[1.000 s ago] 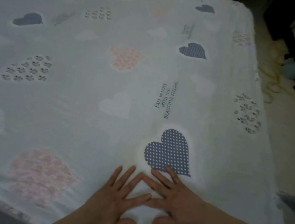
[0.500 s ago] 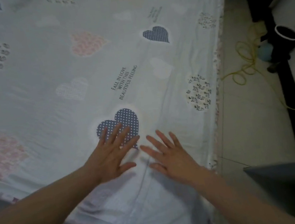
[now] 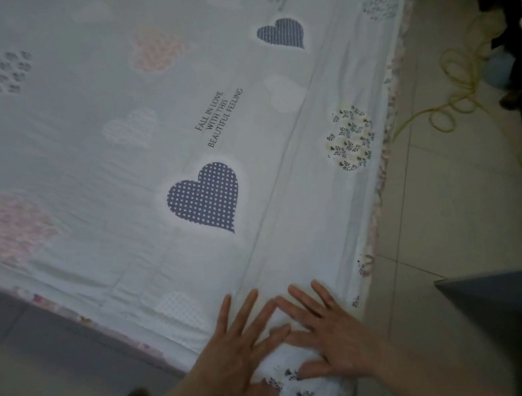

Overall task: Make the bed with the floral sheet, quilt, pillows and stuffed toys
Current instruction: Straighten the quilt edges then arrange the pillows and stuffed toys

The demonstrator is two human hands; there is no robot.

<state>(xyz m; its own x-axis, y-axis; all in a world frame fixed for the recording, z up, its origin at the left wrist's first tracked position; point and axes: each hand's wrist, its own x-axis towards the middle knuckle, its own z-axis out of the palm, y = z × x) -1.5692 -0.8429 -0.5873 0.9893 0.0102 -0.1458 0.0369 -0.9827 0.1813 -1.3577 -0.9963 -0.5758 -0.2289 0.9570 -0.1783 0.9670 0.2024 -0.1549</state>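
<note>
The sheet [image 3: 177, 116] lies spread over the bed [image 3: 379, 183]. It looks thin, light and limp, likely to wrinkle if dragged, so it is best pinched at the hem by the near corner. There the left grip [image 3: 235, 349] and right grip [image 3: 336, 336], bare hands, press flat with fingers straight, holding nothing. Half a second ago they lay farther in, beside the dotted heart [image 3: 207, 198].
</note>
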